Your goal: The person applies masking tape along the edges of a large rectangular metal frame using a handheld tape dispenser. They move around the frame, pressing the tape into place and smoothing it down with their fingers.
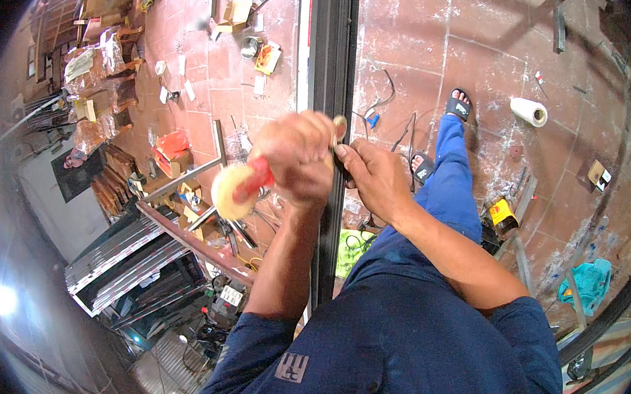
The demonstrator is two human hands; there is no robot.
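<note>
A long black bar (pixel 331 63), like part of a frame, runs from top to bottom through the middle of the head view. My left hand (pixel 297 154) is a fist, smeared by motion, at the bar's left side. It grips a tool with a red part and a rounded pale yellow end (pixel 233 192), too blurred to name. A small tan piece (pixel 339 128) shows between my hands, over the bar. From the right, my right hand (pixel 372 173) reaches to the bar with its thumb and fingers pinched; what they hold is hidden.
On the tiled floor lie a white roll (pixel 528 112), a yellow-labelled bottle (pixel 504 216), a teal bag (pixel 585 287) and cables. Left of the bar are an orange box (pixel 267 58), a metal frame (pixel 182 178) and stacked metal profiles (pixel 126 259).
</note>
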